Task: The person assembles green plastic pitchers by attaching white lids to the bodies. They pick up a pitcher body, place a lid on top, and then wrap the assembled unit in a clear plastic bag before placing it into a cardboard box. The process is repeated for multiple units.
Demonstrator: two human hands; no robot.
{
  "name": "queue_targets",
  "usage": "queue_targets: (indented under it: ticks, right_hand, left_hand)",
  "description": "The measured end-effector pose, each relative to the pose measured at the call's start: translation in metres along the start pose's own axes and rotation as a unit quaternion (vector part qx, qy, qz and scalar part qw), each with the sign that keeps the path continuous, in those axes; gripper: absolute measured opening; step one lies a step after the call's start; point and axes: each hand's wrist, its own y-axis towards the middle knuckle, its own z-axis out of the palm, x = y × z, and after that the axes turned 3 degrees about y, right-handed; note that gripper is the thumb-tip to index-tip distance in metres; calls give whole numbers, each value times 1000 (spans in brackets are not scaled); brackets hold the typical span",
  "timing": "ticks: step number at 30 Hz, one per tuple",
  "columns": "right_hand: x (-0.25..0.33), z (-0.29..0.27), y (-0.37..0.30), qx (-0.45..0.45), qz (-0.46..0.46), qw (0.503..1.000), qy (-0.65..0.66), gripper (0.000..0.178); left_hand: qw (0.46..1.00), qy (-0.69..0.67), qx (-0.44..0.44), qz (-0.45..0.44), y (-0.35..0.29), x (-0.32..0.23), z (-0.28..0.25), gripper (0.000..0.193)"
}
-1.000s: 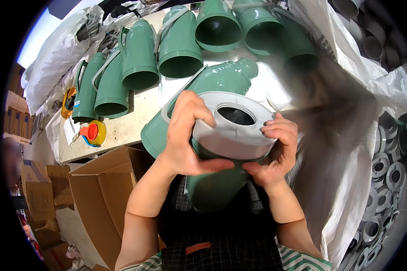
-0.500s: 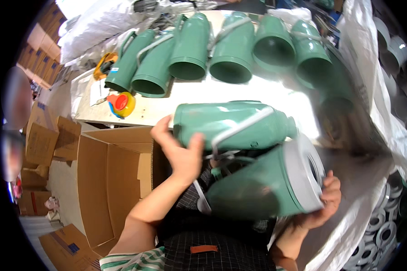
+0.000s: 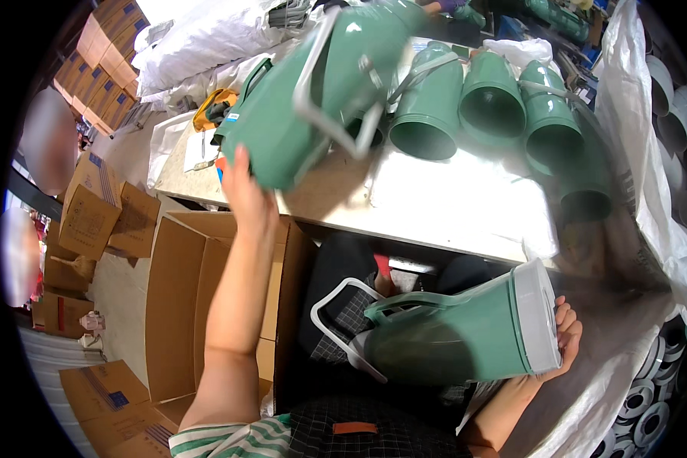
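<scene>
My left hand (image 3: 249,200) is raised over the table's front left part, closed on the lower end of a green thermos casing (image 3: 278,122) with a grey swing handle. The casing is tilted, smeared by motion, and hides some casings behind it. Over my lap lies another green thermos (image 3: 446,340) on its side, its green grip and grey swing handle toward the left. My right hand (image 3: 563,336) is closed around the grey base ring (image 3: 537,317) at its right end; some fingers are hidden behind it.
Several open-ended green casings (image 3: 427,114) stand in a row on the white table (image 3: 435,198). An open cardboard box (image 3: 177,305) stands left of my lap. White plastic sheeting (image 3: 622,99) hangs at the right, with grey rings (image 3: 637,397) beyond. Closed cartons (image 3: 91,206) are stacked at far left.
My left hand has lifted its casing from above my lap up and left over the table. My right hand keeps the other thermos at about the same place, turned slightly flatter.
</scene>
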Motion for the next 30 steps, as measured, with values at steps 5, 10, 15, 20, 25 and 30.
queue_targets:
  ticks: [5,10,15,20,25,30]
  right_hand:
    - [-14,6,9,34,31,994,103,33]
    - [-16,-3,16,-9,29,986,164,38]
    - [-31,-13,15,-18,-5,960,280,36]
    - [-48,-41,25,83,8,948,308,32]
    - [-49,-52,37,132,43,949,285,33]
    - [-75,-67,65,36,245,857,453,30]
  left_hand:
    - [963,259,-14,-70,107,52,1,39]
    - [927,251,192,-201,-61,44,91,32]
    - [888,103,435,112,-163,2,127,20]
    - [815,330,470,76,-114,138,181,11]
    - [794,449,410,-1,-105,257,156,13]
    - [885,257,333,-198,-70,259,153,19]
